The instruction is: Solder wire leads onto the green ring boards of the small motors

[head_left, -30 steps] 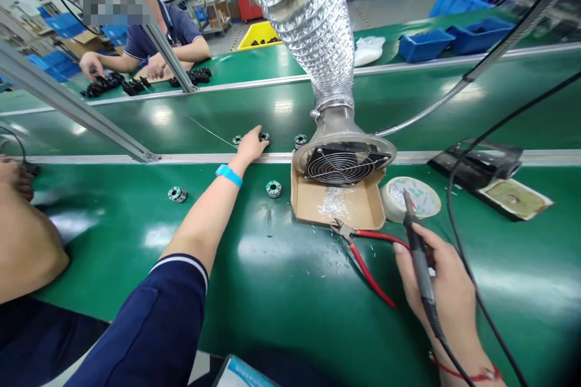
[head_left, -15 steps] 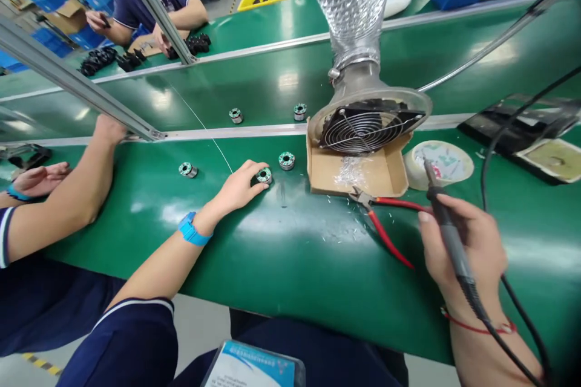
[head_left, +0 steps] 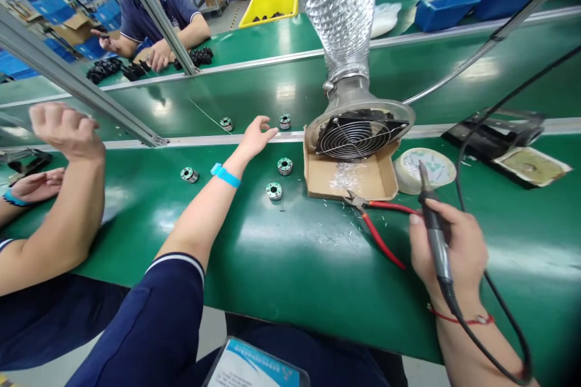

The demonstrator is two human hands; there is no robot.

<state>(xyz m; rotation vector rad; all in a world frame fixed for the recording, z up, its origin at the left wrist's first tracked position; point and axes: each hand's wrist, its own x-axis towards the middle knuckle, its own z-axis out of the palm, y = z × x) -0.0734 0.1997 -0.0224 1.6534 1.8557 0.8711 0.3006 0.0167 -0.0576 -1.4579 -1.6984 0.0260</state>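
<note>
My left hand (head_left: pixel 258 138), with a blue band at the wrist, is stretched over the metal rail with its fingers apart and nothing in them. Just beyond its fingertips stands a small round part with a green circuit-board top (head_left: pixel 285 121). Similar parts lie around: one (head_left: pixel 226 124) left of the hand, another (head_left: pixel 189 175) further left, and two nearer me, a rear one (head_left: pixel 284 166) and a front one (head_left: pixel 274 191). My right hand (head_left: pixel 454 248) is closed around a soldering iron (head_left: pixel 438 242), its tip pointing up over a whitish tape roll (head_left: pixel 425 170).
Red-handled cutters (head_left: pixel 381 236) lie against a cardboard tray (head_left: pixel 318 178) of wire clippings, under a fan hood (head_left: pixel 363 133) with a foil duct. Right of it stands a soldering-iron stand (head_left: pixel 499 139) with a sponge. A co-worker's arm (head_left: pixel 68 193) is raised at left; another person sits opposite.
My left hand has let go of the front round part, leaving it on the green table, and moved up and away toward the rear ones. The neighbour's hand has risen. My right hand still holds the iron.
</note>
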